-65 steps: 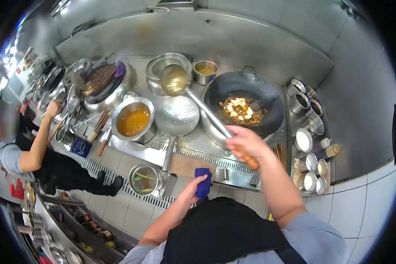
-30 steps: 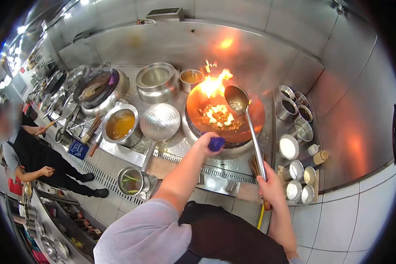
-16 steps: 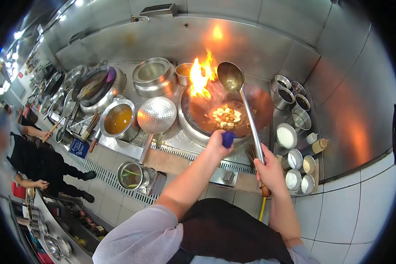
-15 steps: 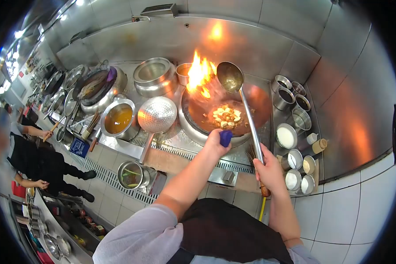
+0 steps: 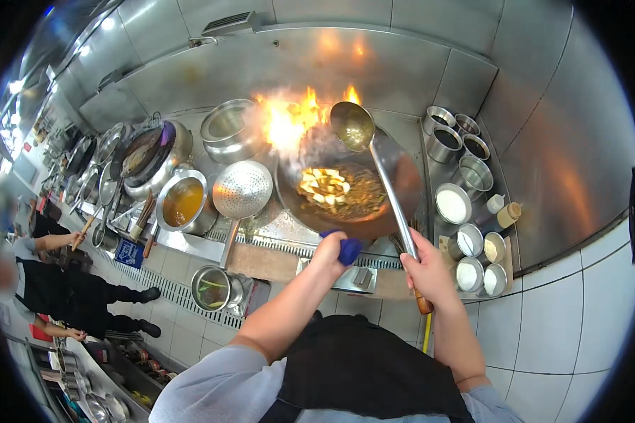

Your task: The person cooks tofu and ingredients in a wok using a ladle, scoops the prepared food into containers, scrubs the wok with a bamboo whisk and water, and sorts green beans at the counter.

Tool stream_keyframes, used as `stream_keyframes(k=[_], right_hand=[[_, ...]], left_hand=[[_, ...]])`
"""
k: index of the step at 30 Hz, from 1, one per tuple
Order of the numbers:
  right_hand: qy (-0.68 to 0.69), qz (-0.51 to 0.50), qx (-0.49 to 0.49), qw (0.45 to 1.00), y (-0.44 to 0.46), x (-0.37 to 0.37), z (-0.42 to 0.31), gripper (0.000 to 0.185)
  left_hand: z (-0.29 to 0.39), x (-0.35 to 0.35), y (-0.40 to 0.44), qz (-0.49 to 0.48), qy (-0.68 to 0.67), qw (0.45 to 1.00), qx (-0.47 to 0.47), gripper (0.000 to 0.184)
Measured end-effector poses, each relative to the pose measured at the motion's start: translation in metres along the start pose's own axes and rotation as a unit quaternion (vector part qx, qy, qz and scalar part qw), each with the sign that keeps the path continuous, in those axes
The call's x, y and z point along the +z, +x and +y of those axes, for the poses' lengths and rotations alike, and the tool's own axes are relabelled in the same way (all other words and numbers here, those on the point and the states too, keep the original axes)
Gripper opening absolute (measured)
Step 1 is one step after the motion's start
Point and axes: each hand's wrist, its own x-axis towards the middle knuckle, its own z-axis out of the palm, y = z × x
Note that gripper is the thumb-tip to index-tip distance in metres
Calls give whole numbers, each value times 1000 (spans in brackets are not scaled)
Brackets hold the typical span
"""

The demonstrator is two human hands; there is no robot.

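I have the right hand (image 5: 428,266) closed around the brown wooden grip of a long ladle (image 5: 386,180) with a smooth metal shaft and a deep round bowl; the bowl hangs over the far side of a dark, wide, round-bottomed metal wok (image 5: 407,176). The left hand (image 5: 327,255) grips a bunched, soft purple-blue cloth (image 5: 350,252) at the wok's near edge; I cannot tell what the cloth covers. The wok sits over the stove in front of me, and in it glossy pale chunks (image 5: 323,185) are heaped beside loose, wet-looking brown pieces (image 5: 361,197). Ragged orange flames (image 5: 288,125) and smoke rise at its far left, partly hiding a rounded steel pot (image 5: 227,149). Nearer on the left lies a shiny perforated skimmer (image 5: 243,189), beside a steel pan of amber liquid (image 5: 183,202). Cylindrical steel canisters (image 5: 444,144) line my right, with a tan-capped squeeze bottle (image 5: 508,214) among them. The ladle's shaft crosses my view of the wok's right part. Another person (image 5: 58,282) in a black apron stands well apart, far left.
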Motion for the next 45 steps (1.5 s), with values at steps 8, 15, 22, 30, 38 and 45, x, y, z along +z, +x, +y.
stream_keyframes(k=[8, 15, 22, 30, 38, 45], right_hand=[[34, 29, 2, 999, 0, 2, 2, 55], [86, -8, 33, 996, -5, -8, -21, 56], [99, -15, 120, 988, -6, -38, -73, 51], [3, 4, 52, 999, 11, -34, -101, 52], [101, -32, 101, 989, 17, 48, -100, 26], [421, -204, 281, 838, 7, 42, -61, 11]], left_hand=[[39, 6, 44, -1, -126, 992, 2, 10], [32, -44, -17, -11, -26, 999, 32, 12], [55, -29, -13, -16, -77, 997, -3, 11], [83, 9, -26, -69, -98, 991, 51, 9], [24, 2, -34, 0, 113, 939, 326, 19], [36, -43, -53, -42, -71, 996, -18, 11]])
